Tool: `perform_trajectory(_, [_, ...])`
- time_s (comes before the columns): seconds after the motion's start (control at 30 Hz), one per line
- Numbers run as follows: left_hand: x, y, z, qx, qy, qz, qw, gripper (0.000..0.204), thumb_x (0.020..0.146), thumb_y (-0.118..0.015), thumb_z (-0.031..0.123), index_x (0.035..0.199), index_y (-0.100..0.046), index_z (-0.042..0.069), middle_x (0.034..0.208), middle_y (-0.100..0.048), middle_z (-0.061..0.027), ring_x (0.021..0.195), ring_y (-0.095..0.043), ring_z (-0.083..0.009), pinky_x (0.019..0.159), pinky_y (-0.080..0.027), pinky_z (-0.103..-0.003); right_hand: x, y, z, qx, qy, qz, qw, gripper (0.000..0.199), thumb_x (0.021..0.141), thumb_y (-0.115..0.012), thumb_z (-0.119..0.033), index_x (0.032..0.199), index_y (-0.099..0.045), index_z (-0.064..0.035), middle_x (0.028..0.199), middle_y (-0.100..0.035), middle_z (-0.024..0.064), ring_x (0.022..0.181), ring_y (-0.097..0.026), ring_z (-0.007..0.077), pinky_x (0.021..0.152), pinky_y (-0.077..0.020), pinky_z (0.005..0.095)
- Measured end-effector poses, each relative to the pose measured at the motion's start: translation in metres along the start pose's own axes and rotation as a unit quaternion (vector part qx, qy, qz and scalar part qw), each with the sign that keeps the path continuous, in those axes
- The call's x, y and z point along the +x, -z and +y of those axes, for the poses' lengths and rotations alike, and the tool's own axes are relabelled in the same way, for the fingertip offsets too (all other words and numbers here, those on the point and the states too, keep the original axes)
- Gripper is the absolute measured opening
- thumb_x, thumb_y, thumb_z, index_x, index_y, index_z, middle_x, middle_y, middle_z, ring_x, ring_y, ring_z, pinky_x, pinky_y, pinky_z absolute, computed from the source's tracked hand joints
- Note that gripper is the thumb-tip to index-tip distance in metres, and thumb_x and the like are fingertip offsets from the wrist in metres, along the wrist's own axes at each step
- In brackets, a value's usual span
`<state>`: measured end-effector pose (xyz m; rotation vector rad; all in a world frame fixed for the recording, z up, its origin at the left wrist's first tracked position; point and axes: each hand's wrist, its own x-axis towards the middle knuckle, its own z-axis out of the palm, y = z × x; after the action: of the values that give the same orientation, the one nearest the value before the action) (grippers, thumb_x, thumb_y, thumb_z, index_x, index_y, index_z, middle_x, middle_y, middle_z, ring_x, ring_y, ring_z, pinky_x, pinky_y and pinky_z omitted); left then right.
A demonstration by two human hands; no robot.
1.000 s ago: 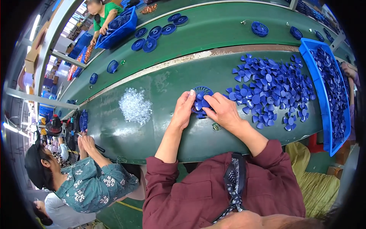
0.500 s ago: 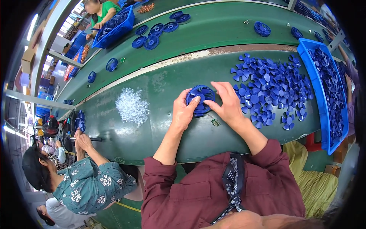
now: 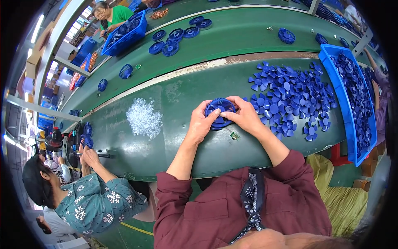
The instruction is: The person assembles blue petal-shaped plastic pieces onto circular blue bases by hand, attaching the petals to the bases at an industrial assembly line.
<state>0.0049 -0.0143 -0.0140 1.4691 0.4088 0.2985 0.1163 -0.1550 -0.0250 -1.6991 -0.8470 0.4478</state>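
Observation:
Between my two hands is a round blue fan housing (image 3: 222, 104) with slatted sides and fan blades set inside it. My left hand (image 3: 202, 121) grips its left side, the thumb pressed on the middle. From the right, my right hand (image 3: 244, 115) wraps the rim, its thumb also on the centre. A small green circuit board (image 3: 235, 135) hangs on thin wires just below the housing, close to the table. Beside my right hand spreads a heap of loose blue fan blades (image 3: 287, 86). A pile of small clear plastic pieces (image 3: 144, 118) lies to my left.
A blue tray (image 3: 355, 137) full of fan blades stands at the right edge. Beyond a raised strip, a green conveyor belt (image 3: 232, 35) carries several blue fan housings (image 3: 170, 48). A co-worker in a floral top (image 3: 97, 203) sits at my left, another in green across the belt.
My right hand has closed in on the housing; its fingers now wrap the rim and its thumb rests on the centre. Housings on the belt have shifted slightly to the right.

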Motion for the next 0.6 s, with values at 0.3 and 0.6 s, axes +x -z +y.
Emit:
perform_trajectory(0.3, [-0.001, -0.004, -0.002, -0.027, -0.024, 0.051, 0.998, 0.025, 0.092, -0.062, 0.013, 0.112, -0.053, 0.0, 0.097, -0.06, -0.0029, 0.086, -0.055, -0.0075, 0.077, -0.048, -0.024, -0.011, -0.005, -0.023, -0.239, 0.259, 0.166, 0.921, 0.043, 0.071, -0.077, -0.007, 0.11, -0.06, -0.0027, 0.095, -0.059, 0.0134, 0.08, -0.06, 0.0294, 0.065, -0.0513, 0.0354])
perform_trajectory(0.6, [-0.004, -0.009, -0.015, 0.065, -0.006, 0.038, 0.997, 0.035, 0.093, -0.061, 0.021, 0.117, -0.05, -0.002, 0.103, -0.059, -0.0071, 0.093, -0.054, -0.0119, 0.083, -0.046, -0.027, -0.017, -0.012, -0.012, -0.274, 0.213, 0.072, 0.935, 0.043, 0.073, -0.073, -0.013, 0.113, -0.058, -0.0067, 0.092, -0.055, 0.0087, 0.083, -0.06, 0.0278, 0.063, -0.0518, 0.0395])
